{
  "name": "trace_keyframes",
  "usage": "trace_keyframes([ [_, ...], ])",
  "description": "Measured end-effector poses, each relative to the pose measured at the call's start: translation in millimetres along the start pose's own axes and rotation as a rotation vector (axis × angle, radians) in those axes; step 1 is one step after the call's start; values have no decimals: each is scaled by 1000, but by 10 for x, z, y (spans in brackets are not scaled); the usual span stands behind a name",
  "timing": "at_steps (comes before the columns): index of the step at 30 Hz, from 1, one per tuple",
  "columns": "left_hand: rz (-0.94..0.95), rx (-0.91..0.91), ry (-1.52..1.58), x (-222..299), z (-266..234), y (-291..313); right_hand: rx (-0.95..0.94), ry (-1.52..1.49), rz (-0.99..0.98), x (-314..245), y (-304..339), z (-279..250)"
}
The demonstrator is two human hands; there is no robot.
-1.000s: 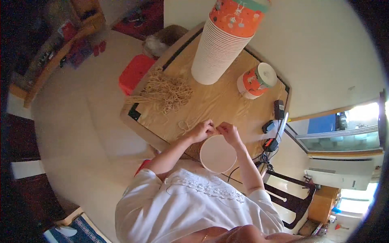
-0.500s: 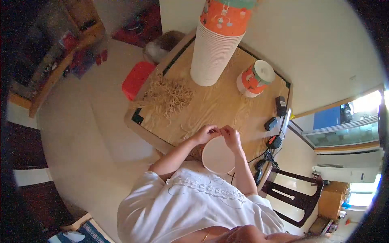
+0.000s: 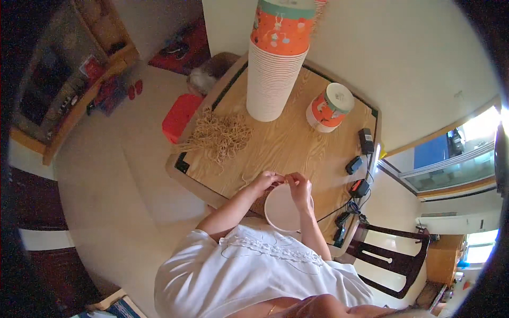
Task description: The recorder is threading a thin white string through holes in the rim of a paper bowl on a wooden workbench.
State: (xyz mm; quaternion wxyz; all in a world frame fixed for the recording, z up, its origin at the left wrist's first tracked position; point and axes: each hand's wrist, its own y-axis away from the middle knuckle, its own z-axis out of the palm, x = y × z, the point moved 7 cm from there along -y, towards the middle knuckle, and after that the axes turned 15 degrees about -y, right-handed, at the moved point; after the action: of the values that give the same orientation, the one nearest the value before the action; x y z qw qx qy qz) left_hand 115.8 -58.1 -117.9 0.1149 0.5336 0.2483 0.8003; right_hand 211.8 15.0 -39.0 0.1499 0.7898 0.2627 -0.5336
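Note:
A paper tub (image 3: 283, 211) with a white inside lies tilted against my front at the near table edge, its mouth turned toward me. Both hands meet at its far rim, fingertips pinched close together. My left hand (image 3: 268, 182) is closed at the rim's left, and my right hand (image 3: 300, 192) is closed beside it, its wrist crossing the tub's right side. A small tan bit between the fingertips looks like twine; its ends are hidden. One loose strand (image 3: 244, 179) lies on the table by my left hand.
A tangled heap of tan twine (image 3: 220, 139) covers the table's left. Behind stands a tall stack of paper tubs (image 3: 273, 79), with a shorter stack (image 3: 330, 108) to its right. Black chargers and cables (image 3: 359, 188) line the right edge. A dark chair (image 3: 389, 259) stands beyond; a red container (image 3: 180, 116) is at left.
The view has shifted slightly, so the table things sit a little lower. My hands remain pinched at the tub's rim, with the right fingers lifted slightly and a tan bit now showing.

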Motion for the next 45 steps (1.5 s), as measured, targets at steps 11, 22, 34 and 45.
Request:
trace_keyframes([
  [11, -91, 109, 194, -133, -78, -58, 74, 208, -253, -245, 174, 55],
  [22, -2, 140, -27, -166, -213, -141, -134, 178, -270, -290, 36, 51],
  [34, 114, 270, -234, 41, -249, -17, -416, -59, 187, 313, -278, 205],
  [45, 355, 380, -492, 14, -323, -120, -384, -51, 120, 194, -275, 199],
])
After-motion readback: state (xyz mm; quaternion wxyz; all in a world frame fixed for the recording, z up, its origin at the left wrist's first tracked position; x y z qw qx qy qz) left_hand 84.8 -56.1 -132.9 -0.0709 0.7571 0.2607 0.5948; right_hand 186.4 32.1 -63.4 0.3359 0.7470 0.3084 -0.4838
